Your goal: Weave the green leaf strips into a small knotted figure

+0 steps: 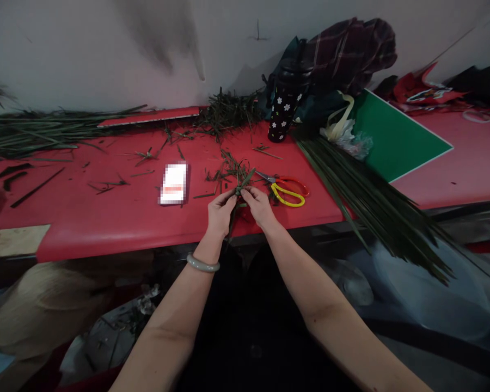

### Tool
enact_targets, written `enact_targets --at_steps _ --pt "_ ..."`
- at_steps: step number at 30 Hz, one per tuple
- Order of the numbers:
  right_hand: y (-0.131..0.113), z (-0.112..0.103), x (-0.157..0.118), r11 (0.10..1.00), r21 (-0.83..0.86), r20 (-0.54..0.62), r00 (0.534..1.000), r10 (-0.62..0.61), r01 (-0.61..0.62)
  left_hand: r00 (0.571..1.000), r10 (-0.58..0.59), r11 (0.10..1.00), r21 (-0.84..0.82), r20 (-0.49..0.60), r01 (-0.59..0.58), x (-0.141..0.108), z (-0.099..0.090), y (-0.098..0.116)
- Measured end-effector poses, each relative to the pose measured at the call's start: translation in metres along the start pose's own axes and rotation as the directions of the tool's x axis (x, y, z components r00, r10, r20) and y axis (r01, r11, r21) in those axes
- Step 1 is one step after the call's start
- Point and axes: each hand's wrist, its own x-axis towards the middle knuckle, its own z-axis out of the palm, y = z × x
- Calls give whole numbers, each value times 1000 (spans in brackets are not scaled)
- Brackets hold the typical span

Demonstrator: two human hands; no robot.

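Both hands meet over the front part of the red-covered table, pinching a small green knot of woven leaf strips [238, 190]. Loose strip ends stick out of it upward and down below the fingers. My left hand [221, 211] grips its left side, thumb and fingertips together. On the right side, my right hand [258, 205] pinches it the same way. Just beyond the right hand lie scissors [288, 191] with one red and one yellow handle loop, their blades pointing left. Leaf scraps [224, 171] are scattered behind the knot.
A blurred white rectangle [173, 183] lies left of my hands. Long leaf bundles [36, 130] line the back left; another bundle [375, 204] overhangs the right front edge. A black flowered tumbler [283, 106], a green board [400, 136] and a plaid cloth [351, 51] occupy the back right.
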Motion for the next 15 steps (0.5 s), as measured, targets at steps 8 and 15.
enact_targets --at_steps 8,15 --pt "-2 0 0 1000 -23 5 1000 12 -12 995 -59 998 -28 75 61 2 -2 0" --pt "0 -1 1 999 -31 -11 1000 18 -18 1000 -10 1000 5 -2 10 0 1 0"
